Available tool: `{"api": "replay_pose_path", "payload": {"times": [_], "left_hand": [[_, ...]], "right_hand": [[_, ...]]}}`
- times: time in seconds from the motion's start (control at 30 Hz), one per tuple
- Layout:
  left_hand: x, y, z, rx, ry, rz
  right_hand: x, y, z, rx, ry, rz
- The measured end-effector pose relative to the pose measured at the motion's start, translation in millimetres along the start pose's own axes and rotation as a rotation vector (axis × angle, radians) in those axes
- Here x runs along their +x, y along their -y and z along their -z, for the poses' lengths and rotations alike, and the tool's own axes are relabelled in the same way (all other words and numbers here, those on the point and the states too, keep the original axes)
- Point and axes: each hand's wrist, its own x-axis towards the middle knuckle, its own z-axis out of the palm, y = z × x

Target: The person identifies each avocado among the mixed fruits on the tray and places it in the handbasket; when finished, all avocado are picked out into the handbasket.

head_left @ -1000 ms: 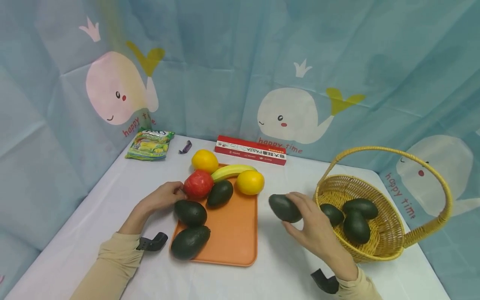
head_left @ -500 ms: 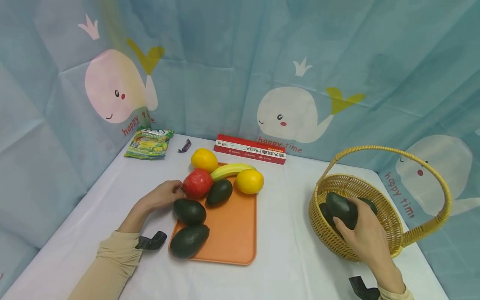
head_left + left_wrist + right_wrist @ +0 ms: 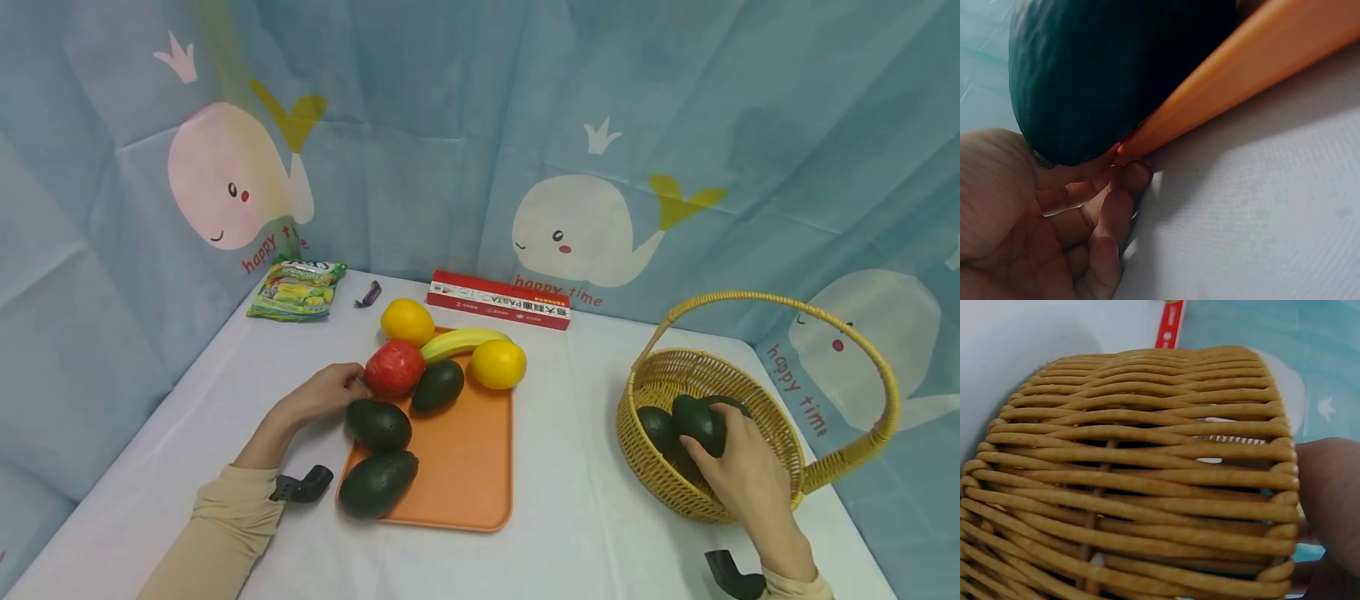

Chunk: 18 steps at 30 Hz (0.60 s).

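Note:
My left hand [image 3: 326, 392] pinches the left edge of an orange tray [image 3: 465, 467], its fingertips at the rim in the left wrist view, just below an avocado [image 3: 1079, 75]. On the tray lie three avocados [image 3: 378, 485], a red pomegranate-like fruit [image 3: 393, 368], a banana [image 3: 461, 340] and a lemon [image 3: 498, 364]; another lemon [image 3: 407, 322] is at its far left corner. Inside the wicker basket [image 3: 645, 458], my right hand [image 3: 750, 467] grips an avocado [image 3: 697, 423] over other avocados. Woven wall hides most of that hand in the right wrist view.
The basket's tall handle [image 3: 862, 342] arches over its right side. Along the back are a green snack bag [image 3: 297, 289], a purple wrapped candy [image 3: 368, 293] and a red pasta box [image 3: 498, 300]. A whale-print curtain [image 3: 420, 150] stands behind the white table.
My right hand has carried its avocado rightwards from beside the tray, over the basket's rim and down among the other avocados. My left hand has stayed at the tray edge.

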Motion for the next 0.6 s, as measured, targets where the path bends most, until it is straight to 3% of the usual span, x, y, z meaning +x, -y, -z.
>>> {"api": "replay_pose_path", "payload": {"times": [0.33,0.6], "left_hand": [[2.0,1.2,-0.5,-0.001,0.0,-0.002],[0.9,0.2,-1.1,-0.001,-0.002,-0.003]], "right_hand": [[3.9,2.5,8.4,-0.038,0.146,-0.056],[7.7,-1.0,0.2,-0.089,0.127,-0.06]]}}
